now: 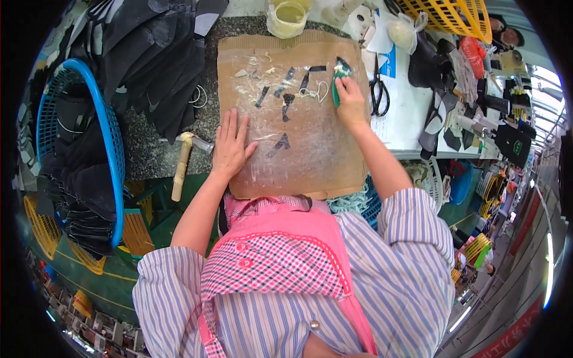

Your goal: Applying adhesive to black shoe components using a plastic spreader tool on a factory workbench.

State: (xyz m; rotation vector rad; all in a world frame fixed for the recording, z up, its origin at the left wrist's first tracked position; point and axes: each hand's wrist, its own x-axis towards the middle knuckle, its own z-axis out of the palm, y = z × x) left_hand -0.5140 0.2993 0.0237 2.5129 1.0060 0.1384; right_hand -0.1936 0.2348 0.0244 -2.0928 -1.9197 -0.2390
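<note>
Head view, looking down: the left hand point(231, 143) lies flat with its fingers spread and released on a glue-smeared cardboard sheet point(310, 167) that covers the worktop point(149, 149). The right hand point(349, 101) is at the sheet's far right corner, fingers clenched around a green-handled tool point(335, 92) whose tip presses a small black piece point(342, 64).

As for progress, I would judge the work partway through: about 6 dark strips point(286, 98) lie scattered on the upper half of the sheet, 1 of them nearer the middle, and none looks stacked or set aside. A large heap of black fabric pieces point(161, 53) sits just beyond the sheet's left edge, and more fill 1 blue basket point(116, 149), so plenty seems left.

Also counted: 1 wooden-handled hammer point(182, 164) just left of the left hand, 1 pair of scissors point(378, 89) right of the sheet, 1 pot of yellowish liquid point(287, 18) at its far edge, and 1 yellow basket point(453, 15) further right.
</note>
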